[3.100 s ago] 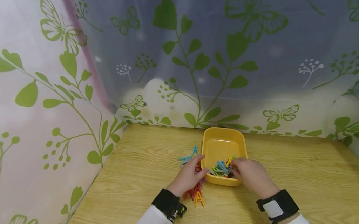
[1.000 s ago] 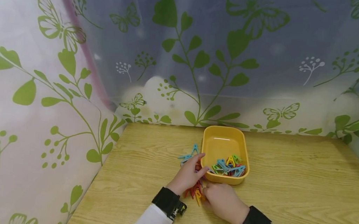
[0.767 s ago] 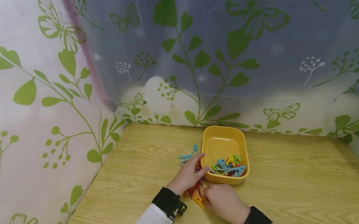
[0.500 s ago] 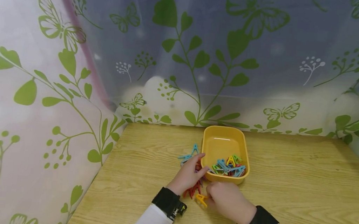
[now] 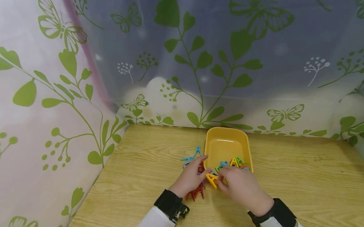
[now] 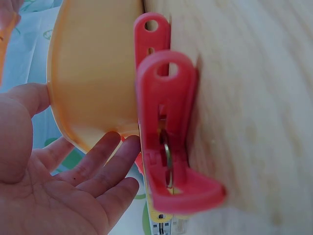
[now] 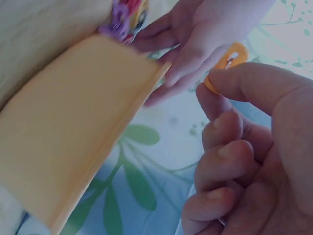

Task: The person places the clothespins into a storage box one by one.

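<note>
Between thumb and index finger, my right hand (image 5: 243,189) pinches an orange-yellow clothespin (image 5: 211,180) above the near edge of a yellow plastic box (image 5: 220,152). The right wrist view shows this clothespin (image 7: 235,55) up close, apart from the box wall (image 7: 73,117). My left hand (image 5: 187,180) rests at the box's left side, its thumb touching the rim and its fingers extended along the outside. Red clothespins (image 5: 199,192) lie beside that hand; one red clothespin (image 6: 166,93) looms large in the left wrist view. My right hand partly hides the clothespins (image 5: 238,161) inside the box.
Blue clothespins (image 5: 197,151) lie on the wooden table (image 5: 152,161) left of the box, with purple ones (image 7: 117,22) partly covered by my left hand. A leaf-patterned curtain (image 5: 185,74) stands right behind the box and along the left side.
My right hand left the box, took the orange-yellow clothespin from the table near the red ones, and lifted it up to the box's near edge. My left hand has stayed put.
</note>
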The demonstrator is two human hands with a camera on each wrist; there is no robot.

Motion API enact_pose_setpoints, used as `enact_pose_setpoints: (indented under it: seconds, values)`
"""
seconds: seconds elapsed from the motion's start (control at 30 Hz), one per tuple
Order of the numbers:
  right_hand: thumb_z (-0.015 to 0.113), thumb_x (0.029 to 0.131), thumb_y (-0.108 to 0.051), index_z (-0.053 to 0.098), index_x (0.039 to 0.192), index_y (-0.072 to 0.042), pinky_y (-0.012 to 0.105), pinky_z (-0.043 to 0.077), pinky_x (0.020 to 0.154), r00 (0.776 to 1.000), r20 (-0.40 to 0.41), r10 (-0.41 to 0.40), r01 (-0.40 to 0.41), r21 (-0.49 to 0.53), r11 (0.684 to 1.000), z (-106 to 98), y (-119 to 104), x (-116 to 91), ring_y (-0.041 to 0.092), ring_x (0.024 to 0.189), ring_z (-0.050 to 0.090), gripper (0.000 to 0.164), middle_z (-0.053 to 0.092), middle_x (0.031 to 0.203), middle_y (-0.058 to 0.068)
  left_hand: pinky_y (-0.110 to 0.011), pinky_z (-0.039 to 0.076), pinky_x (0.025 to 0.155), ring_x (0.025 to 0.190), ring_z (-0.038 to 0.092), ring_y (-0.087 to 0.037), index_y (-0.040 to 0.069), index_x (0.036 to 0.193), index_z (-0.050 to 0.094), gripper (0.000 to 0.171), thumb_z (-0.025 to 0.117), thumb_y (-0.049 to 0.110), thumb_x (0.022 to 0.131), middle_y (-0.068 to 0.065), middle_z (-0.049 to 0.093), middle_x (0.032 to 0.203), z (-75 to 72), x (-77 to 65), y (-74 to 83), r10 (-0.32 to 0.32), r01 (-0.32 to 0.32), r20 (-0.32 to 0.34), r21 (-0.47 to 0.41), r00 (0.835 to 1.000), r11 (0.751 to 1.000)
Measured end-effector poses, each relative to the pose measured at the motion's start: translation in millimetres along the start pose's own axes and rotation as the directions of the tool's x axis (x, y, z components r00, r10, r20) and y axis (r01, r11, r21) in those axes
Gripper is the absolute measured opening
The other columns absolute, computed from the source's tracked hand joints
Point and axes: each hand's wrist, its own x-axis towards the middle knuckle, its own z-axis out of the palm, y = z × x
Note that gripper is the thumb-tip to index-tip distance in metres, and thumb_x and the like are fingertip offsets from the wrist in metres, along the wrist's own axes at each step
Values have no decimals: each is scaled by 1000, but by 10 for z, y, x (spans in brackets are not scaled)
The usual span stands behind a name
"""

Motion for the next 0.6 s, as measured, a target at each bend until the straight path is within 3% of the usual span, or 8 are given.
enact_pose_setpoints:
  seconds: [0.13, 0.37, 0.6]
  values:
    - [80, 88, -18, 66, 78, -16, 21, 42, 50, 998, -7, 55, -55, -24, 998, 17, 121, 45, 2, 57, 48, 18, 57, 71, -8, -25, 54, 74, 88, 66, -16, 5, 154, 44, 55, 63, 20, 104, -18, 63, 123, -3, 3, -5, 4, -3, 9, -24, 1000, 1000]
    - [79, 87, -13, 68, 79, -11, 24, 44, 48, 992, -34, 124, -125, -28, 992, 52, 281, 86, 4, 55, 48, 14, 59, 70, -3, -24, 54, 76, 90, 65, -12, 6, 154, 44, 58, 64, 25, 104, -17, 63, 125, -10, -1, -2, -3, 3, 11, -15, 1000, 1000]
    - [80, 87, -15, 66, 73, -12, 25, 41, 47, 987, -5, 160, -161, -42, 986, 138, 402, 90, 5, 53, 47, 20, 56, 66, -4, -22, 54, 76, 90, 65, -10, 7, 154, 44, 58, 64, 26, 104, -16, 63, 127, -8, 6, -9, -3, 3, 6, -12, 1000, 1000]
